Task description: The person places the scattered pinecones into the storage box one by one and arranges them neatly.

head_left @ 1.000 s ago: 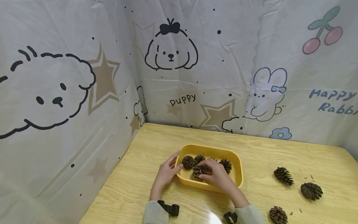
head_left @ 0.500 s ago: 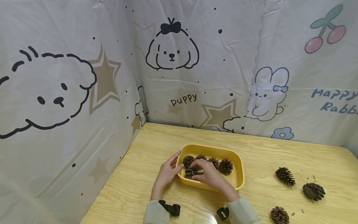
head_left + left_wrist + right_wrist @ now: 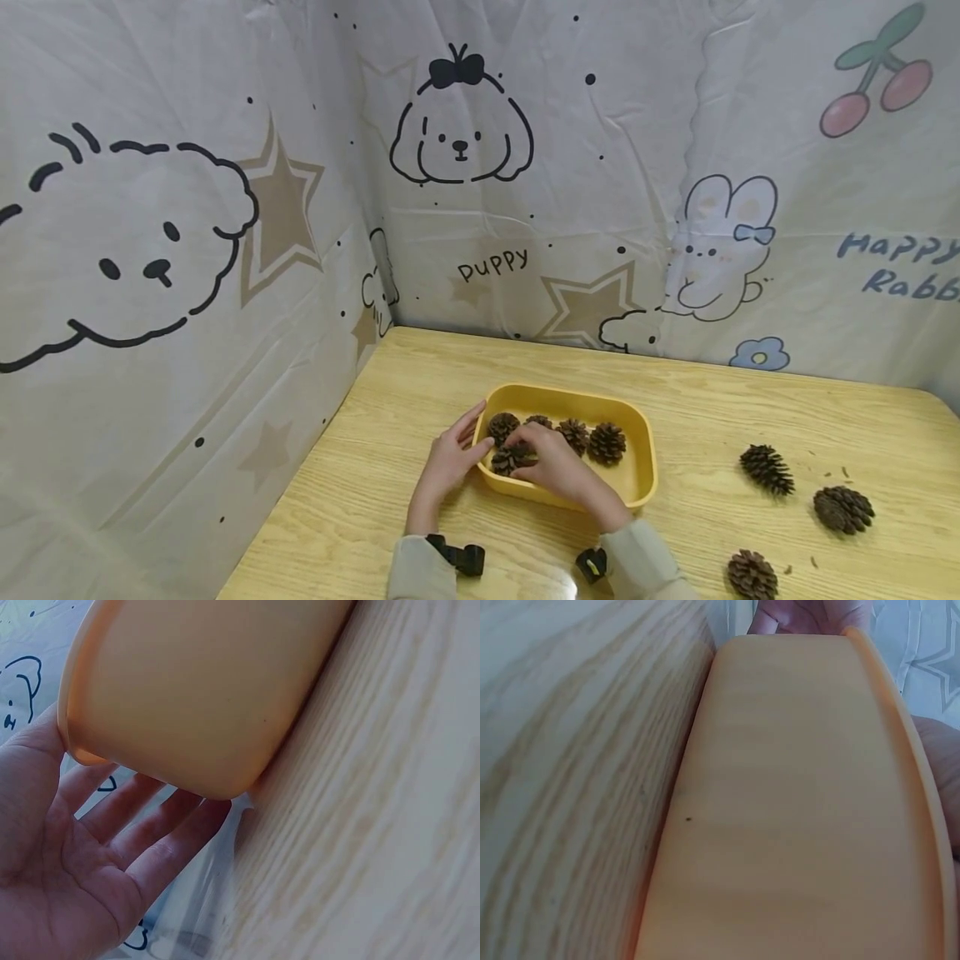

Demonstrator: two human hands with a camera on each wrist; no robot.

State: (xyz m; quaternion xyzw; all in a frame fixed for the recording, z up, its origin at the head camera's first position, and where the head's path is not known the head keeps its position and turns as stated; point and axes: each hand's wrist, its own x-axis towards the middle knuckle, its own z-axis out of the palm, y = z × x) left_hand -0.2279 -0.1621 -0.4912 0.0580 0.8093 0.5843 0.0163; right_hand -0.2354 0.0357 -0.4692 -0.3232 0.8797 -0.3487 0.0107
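Wood-grain table [image 3: 352, 475], yellow tray [image 3: 525, 490] — pinecones [image 3: 607, 443] inside, right hand [image 3: 555, 463] gripping one

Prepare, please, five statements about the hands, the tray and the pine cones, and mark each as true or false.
1. The left hand holds one end of the yellow tray. True.
2. The right hand pinches a pine cone inside the tray. True.
3. All pine cones are in the tray. False: three pine cones lie on the table.
4. The tray is upside down. False: its open side faces up.
5. Those three lie right of the tray. True.
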